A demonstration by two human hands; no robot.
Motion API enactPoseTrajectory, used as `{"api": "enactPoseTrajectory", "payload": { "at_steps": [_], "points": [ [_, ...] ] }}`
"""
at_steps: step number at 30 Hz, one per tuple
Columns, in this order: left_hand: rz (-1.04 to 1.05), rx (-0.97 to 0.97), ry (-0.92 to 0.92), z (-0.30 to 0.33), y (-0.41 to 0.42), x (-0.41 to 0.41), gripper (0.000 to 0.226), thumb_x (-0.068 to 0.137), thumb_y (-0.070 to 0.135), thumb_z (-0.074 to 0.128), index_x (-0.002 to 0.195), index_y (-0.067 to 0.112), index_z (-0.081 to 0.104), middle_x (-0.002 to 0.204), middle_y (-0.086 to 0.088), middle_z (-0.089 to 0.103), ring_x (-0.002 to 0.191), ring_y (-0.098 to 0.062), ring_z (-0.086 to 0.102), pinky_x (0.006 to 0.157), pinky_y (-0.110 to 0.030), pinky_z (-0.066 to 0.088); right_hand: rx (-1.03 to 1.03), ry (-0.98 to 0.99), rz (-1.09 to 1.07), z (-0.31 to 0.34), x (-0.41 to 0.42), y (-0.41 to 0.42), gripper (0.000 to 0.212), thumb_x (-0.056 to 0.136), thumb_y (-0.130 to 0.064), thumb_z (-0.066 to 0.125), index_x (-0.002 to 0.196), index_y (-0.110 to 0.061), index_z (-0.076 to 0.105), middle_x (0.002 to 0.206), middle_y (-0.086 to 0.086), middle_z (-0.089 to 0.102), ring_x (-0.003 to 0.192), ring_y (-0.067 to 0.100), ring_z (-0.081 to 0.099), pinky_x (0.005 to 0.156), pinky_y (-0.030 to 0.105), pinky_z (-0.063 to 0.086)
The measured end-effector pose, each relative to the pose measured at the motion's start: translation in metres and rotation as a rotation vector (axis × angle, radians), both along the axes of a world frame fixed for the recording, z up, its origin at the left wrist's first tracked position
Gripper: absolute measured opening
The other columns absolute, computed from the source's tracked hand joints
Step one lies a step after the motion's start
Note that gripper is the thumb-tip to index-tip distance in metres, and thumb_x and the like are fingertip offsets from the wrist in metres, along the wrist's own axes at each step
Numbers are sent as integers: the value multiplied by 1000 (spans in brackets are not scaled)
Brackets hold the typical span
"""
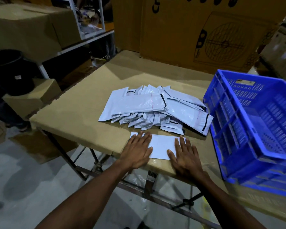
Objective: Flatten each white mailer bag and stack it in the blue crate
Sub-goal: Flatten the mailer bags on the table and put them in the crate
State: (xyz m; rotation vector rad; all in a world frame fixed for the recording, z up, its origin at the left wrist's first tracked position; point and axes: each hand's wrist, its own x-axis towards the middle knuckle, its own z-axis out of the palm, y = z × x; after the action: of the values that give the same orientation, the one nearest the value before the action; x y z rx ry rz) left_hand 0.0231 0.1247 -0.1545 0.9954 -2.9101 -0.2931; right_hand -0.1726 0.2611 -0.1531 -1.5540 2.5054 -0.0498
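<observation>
I press my left hand [137,150] and right hand [184,157], fingers spread flat, on one white mailer bag [162,146] at the worktop [76,111] edge to smooth it, blue crate [254,129] waiting alongside

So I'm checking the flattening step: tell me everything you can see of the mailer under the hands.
The white mailer is a plain, smooth rectangle, plastic by its look, lying flat near the front edge of the cardboard-covered table. The left hand presses its left end, the right hand its right end, fingers straight.
</observation>
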Motion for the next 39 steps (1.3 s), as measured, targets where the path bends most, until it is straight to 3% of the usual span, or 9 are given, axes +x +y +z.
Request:
{"api": "enactPoseTrajectory", "payload": {
  "at_steps": [5,8,11,18,23,26,29,35,39],
  "points": [
    [117,-12,26,-1,1,3,71,98,45,6,161,15,17,169,1,13,156,-15,6,125,-35,5,21,6,-24,11,9,-6,74,96,-58,5,158,-18,2,165,7,-10,151,26,-12,119,54,-7],
    [127,-56,-20,-3,3,1,76,95,47,-4,161,15,17,169,0,12,156,-18,7,126,-39,6,-105,12,157,24,36,-28,80,89,-54,-6,157,-15,6,166,5,0,152,22,-5,118,55,-7],
    [95,-67,-33,-4,1,2,83,91,52,-9,161,15,18,169,-1,12,156,-20,6,126,-41,8,-88,-90,293,20,56,-48,69,98,-53,3,158,-18,6,165,-1,7,152,16,1,120,55,-2],
    [56,-28,-99,4,-3,8,69,102,51,10,162,18,1,170,1,-2,156,-26,-6,126,-44,4,-49,-18,168,4,12,-17,63,99,-59,8,156,-35,-2,165,-13,-3,151,13,-7,122,45,-2],
    [38,-16,-187,8,-5,10,74,99,51,10,161,12,-2,169,-5,-13,154,-29,-14,124,-50,-5,35,-56,76,13,-1,-4,65,101,-52,16,158,-24,3,165,-3,-5,152,20,-8,119,52,-5],
    [-12,-121,-154,15,3,-6,65,100,34,30,155,-1,28,164,-19,23,154,-35,15,125,-53,7,-121,-17,217,20,14,-15,75,91,-46,9,153,-7,28,161,11,23,150,28,19,117,60,5],
    [-77,-31,-3,12,19,-30,63,96,32,21,146,1,46,151,-19,48,144,-33,40,123,-45,22,-111,-64,260,12,31,-30,84,85,-50,-5,156,-14,20,163,4,18,151,20,14,121,49,4],
    [35,-74,-66,2,15,-10,63,102,46,15,161,24,20,168,-3,17,154,-30,14,124,-49,11,-71,19,167,-2,9,-17,82,83,-72,-15,156,-38,1,165,-10,-1,152,17,-3,121,48,-1],
    [177,-66,-97,-3,6,3,74,94,58,7,162,28,14,169,-6,10,154,-33,7,124,-50,7,1,4,73,2,1,-9,71,90,-64,0,156,-37,-3,164,-9,-11,151,19,-11,120,54,-4]
  ]
}}
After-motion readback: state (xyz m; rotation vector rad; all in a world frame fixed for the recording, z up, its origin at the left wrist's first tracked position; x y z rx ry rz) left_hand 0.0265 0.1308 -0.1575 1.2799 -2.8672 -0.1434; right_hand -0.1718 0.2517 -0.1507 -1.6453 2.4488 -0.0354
